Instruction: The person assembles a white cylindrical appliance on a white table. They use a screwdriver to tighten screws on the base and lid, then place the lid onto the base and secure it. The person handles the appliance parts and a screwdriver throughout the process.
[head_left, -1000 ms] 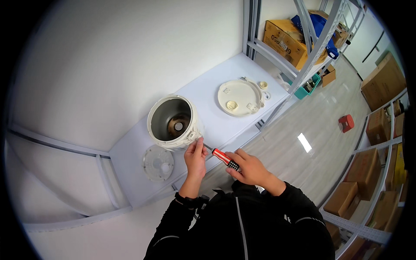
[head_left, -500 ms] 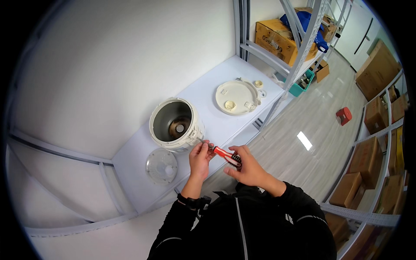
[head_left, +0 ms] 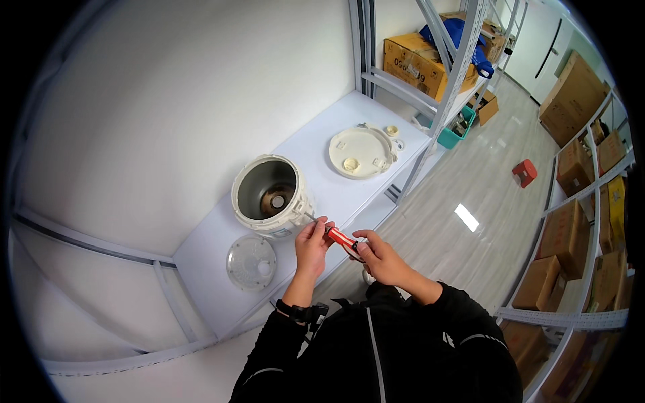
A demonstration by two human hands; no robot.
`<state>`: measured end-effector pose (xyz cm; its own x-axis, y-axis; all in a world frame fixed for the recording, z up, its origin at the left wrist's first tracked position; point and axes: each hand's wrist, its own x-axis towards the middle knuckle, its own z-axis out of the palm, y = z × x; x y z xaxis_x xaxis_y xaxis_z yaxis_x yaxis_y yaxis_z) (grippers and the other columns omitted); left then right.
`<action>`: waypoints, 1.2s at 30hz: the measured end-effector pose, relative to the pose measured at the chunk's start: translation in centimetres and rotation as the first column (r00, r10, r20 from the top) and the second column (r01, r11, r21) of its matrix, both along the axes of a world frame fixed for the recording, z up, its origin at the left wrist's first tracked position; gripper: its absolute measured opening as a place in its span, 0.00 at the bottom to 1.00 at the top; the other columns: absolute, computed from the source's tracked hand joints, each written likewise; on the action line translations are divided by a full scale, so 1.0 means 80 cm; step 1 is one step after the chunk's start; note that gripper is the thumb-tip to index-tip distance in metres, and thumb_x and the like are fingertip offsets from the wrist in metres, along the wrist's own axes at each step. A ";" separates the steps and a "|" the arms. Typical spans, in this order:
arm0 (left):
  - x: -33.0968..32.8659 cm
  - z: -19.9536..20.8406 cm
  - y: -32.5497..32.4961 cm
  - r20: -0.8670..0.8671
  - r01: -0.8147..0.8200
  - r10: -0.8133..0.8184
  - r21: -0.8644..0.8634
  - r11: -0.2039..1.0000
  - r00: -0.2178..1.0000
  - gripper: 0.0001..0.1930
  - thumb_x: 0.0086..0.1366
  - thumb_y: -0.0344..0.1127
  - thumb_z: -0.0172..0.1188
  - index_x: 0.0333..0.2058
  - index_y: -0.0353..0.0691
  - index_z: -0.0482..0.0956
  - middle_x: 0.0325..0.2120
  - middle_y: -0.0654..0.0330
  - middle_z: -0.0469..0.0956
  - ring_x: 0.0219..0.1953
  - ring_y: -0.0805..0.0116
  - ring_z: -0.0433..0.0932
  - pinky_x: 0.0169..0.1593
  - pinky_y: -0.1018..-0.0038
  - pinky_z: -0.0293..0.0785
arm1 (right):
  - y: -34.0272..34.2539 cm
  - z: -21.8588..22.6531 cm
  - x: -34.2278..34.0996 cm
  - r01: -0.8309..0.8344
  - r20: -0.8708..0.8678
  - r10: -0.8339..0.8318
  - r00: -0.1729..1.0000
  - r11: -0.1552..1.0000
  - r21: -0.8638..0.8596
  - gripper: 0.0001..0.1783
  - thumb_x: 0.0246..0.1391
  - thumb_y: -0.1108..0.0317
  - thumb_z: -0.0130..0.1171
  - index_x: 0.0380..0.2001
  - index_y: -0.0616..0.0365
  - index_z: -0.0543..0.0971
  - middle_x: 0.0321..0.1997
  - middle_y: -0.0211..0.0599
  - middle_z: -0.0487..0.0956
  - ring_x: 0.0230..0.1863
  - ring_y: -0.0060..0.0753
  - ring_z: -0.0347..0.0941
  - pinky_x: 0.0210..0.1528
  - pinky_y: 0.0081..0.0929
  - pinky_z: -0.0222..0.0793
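1. Screwdriver [head_left: 344,240], its handle red with white stripes, lies slantwise just below the centre of the frame, between the two hands; its shaft points to the upper left, toward the side of the pot.
2. Left hand [head_left: 312,252], just left of centre: thumb and forefinger are pinched together on the shaft, ahead of the handle. A black band [head_left: 295,311] circles that wrist.
3. Right hand [head_left: 386,262], right of the handle: fingers and thumb are clamped around its back end, with one finger reaching forward, clear of the handle. The tightness of this grip cannot be told.
4. Pot [head_left: 254,187], left of centre: white outside, grey inside, its mouth open and a brown patch on its floor around a pale round centre. The shaft reaches its lower right side; whether the tip touches cannot be told.
5. Disc [head_left: 243,274], clear and round, lies flat below the pot in the frame.
6. Lid [head_left: 366,146], cream and round, lies right of the pot in the upper middle, with a small cup [head_left: 351,164] on it and a small round piece [head_left: 392,130] just beside it.
7. Bench [head_left: 329,196], white, runs from lower left to upper right under these parts.
8. At upper right are a yellow box [head_left: 410,64], a blue bag [head_left: 453,33] and a teal bin [head_left: 449,140]; a red stool [head_left: 525,173] stands on the floor [head_left: 440,235].
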<state>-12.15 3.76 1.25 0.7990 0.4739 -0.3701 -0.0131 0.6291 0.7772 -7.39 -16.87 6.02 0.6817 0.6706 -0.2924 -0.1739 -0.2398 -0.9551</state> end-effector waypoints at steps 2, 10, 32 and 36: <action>0.001 -0.004 0.002 -0.014 0.013 -0.013 0.042 0.999 1.000 0.13 0.80 0.40 0.66 0.48 0.33 0.82 0.42 0.56 0.88 0.38 0.71 0.87 0.42 0.71 0.85 | 0.001 -0.001 -0.010 0.037 0.380 -0.052 0.924 0.998 0.047 0.28 0.71 0.64 0.65 0.68 0.58 0.70 0.45 0.46 0.80 0.41 0.52 0.80 0.44 0.42 0.77; 0.008 -0.032 0.019 -0.078 0.042 -0.030 0.163 0.986 0.997 0.14 0.79 0.42 0.67 0.46 0.34 0.84 0.38 0.59 0.88 0.35 0.74 0.86 0.40 0.75 0.83 | 0.006 0.006 -0.013 0.081 0.662 -0.034 0.749 0.996 -0.041 0.22 0.73 0.63 0.63 0.64 0.57 0.74 0.43 0.47 0.80 0.33 0.51 0.78 0.39 0.40 0.77; 0.008 -0.003 0.007 0.045 -0.019 0.022 -0.062 0.998 0.999 0.14 0.80 0.39 0.64 0.48 0.30 0.84 0.43 0.55 0.89 0.43 0.69 0.88 0.49 0.70 0.87 | 0.015 -0.008 0.016 0.066 -0.239 -0.044 0.970 0.994 0.086 0.25 0.81 0.49 0.52 0.62 0.60 0.76 0.36 0.35 0.87 0.29 0.20 0.77 0.30 0.25 0.70; 0.006 -0.018 0.013 0.048 0.001 -0.001 -0.016 1.000 0.999 0.14 0.80 0.39 0.64 0.49 0.31 0.84 0.43 0.55 0.89 0.41 0.69 0.88 0.46 0.72 0.86 | 0.023 -0.003 0.007 0.088 0.329 -0.094 0.940 0.996 0.034 0.22 0.73 0.60 0.63 0.64 0.58 0.77 0.44 0.41 0.84 0.34 0.32 0.80 0.35 0.31 0.75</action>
